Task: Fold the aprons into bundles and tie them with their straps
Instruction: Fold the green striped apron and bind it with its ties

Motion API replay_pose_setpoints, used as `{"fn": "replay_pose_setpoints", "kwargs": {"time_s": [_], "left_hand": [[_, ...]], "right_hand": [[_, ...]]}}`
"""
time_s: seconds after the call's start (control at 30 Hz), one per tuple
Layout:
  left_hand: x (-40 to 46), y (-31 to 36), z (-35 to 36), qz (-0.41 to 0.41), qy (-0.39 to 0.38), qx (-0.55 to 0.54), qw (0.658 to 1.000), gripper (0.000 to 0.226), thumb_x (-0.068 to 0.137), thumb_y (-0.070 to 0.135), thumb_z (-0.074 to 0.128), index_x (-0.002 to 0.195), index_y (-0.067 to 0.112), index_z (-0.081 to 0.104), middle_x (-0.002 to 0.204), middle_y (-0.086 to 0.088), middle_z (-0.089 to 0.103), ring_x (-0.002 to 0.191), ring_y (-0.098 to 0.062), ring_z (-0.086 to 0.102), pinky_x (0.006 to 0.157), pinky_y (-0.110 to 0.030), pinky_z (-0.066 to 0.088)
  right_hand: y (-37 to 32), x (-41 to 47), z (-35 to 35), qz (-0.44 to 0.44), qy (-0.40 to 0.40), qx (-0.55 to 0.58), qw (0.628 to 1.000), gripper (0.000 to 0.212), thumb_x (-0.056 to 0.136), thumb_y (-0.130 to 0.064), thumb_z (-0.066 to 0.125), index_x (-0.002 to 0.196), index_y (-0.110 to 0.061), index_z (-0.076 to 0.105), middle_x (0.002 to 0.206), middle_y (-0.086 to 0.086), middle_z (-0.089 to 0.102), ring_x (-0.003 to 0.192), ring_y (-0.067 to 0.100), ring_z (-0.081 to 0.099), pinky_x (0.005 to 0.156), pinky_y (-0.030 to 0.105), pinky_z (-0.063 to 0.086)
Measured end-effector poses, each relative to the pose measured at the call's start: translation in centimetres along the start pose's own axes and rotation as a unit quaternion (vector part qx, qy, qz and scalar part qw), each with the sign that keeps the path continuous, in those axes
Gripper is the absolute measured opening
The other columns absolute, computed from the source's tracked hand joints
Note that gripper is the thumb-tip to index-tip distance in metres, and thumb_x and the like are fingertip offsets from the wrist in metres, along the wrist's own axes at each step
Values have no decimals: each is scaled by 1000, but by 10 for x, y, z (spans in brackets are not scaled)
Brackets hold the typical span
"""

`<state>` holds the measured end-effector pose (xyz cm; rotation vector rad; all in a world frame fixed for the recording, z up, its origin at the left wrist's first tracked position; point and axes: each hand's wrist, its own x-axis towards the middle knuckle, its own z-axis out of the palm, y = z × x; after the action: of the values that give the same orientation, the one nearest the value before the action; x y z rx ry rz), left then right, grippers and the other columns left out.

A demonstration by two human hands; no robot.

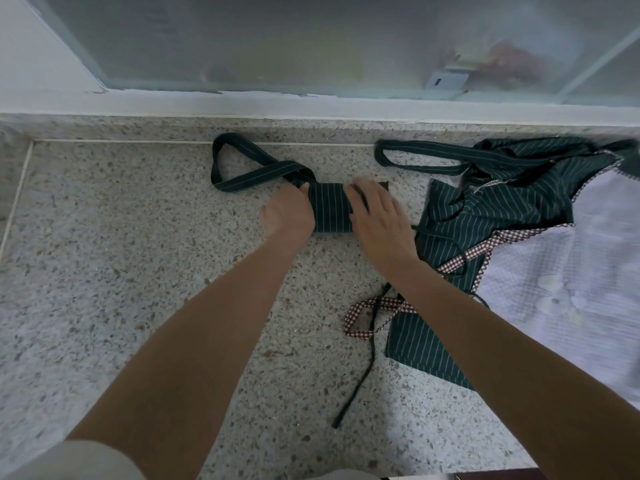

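Lying on the speckled stone surface [138,271], a wide striped strap [242,168] loops out to the left of a folded bundle [329,211] of dark green pinstriped apron, its far bend reaching almost to the raised back edge. The left hand [289,213] grips the bundle's left end, fingers curled round the spot where the strap joins it. The bundle sits between both hands, roughly mid-surface. The right hand [375,213] lies over the bundle's right end with fingers spread and fairly straight, pressing down; it is blurred, so whether any fingertip hooks the cloth cannot be told. Just right of that hand a second green striped apron [502,202] lies unfolded and crumpled, its neck loop [419,152] stretched leftward along the back edge. A thin dark tie [360,375] trails from it toward the near edge, crossing a red checked strap [372,310] that lies looped beside the right forearm. Farthest right, a pale lilac apron [571,271] with red checked trim is spread flat, partly under the green one. Behind the surface runs a frosted glass panel [311,39]; blurry shapes show through it, not identifiable
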<state>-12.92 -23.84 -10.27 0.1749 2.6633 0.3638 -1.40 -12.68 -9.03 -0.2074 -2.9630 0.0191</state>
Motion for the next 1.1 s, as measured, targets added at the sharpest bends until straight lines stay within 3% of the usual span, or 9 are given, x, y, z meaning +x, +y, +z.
{"fn": "replay_pose_setpoints", "kwargs": {"time_s": [0.1,0.2,0.4,0.5,0.67,0.73,0.8,0.93,1.1], "left_hand": [[0,2,1,0,21,-2,1000,53,102,42,24,103,3,60,106,-15,65,98,-28,61,89,-38,43],[2,1,0,-1,15,17,1000,56,102,43,22,102,3,61,106,-15,65,97,-29,61,89,-38,44],[6,4,-4,12,-16,83,996,49,103,37,20,119,7,55,111,-12,62,100,-26,60,73,-32,40],[8,5,-3,-1,-21,77,997,49,103,38,20,121,7,52,114,-13,61,103,-27,60,79,-35,43],[2,8,-3,-3,10,81,997,47,102,41,19,121,5,43,117,-15,60,108,-30,57,95,-42,38],[-2,4,-2,8,42,84,996,47,102,43,21,123,6,39,122,-16,56,115,-30,51,95,-44,36],[-3,1,-1,8,55,54,997,50,101,44,25,127,4,38,130,-17,47,123,-31,42,96,-46,36],[3,2,-2,-50,-9,-94,994,61,99,46,29,136,-2,31,143,-22,35,133,-33,32,108,-46,28],[5,-8,-10,6,-83,-210,974,58,98,48,34,122,-3,51,122,-20,56,110,-32,54,93,-37,42]], "right_hand": [[-2,8,0,18,-99,80,992,44,92,-24,56,129,-1,53,130,16,54,118,31,53,85,44,54],[5,14,-2,63,-203,108,971,57,98,-36,43,145,-6,31,147,9,35,132,26,36,102,37,40],[6,20,-5,110,-252,117,954,70,97,-41,41,150,-7,12,156,4,12,140,21,22,113,28,23],[6,16,-4,131,-267,104,949,72,98,-45,36,151,-10,2,159,-1,-3,144,17,14,113,29,24],[2,21,-8,110,-249,105,956,65,98,-36,42,151,-28,6,158,4,6,141,26,19,103,39,38],[0,28,-11,84,-270,86,955,64,98,-34,45,150,-34,8,156,5,9,140,29,19,101,42,40],[2,34,-15,66,-290,72,952,65,97,-34,47,150,-33,11,154,6,14,138,31,19,101,44,41],[5,38,-16,56,-323,91,940,72,94,-30,54,151,-25,12,154,8,17,138,33,18,110,44,31],[-3,36,-10,76,-324,98,938,73,94,-23,54,151,-15,9,156,10,11,142,33,9,114,41,20]]}}
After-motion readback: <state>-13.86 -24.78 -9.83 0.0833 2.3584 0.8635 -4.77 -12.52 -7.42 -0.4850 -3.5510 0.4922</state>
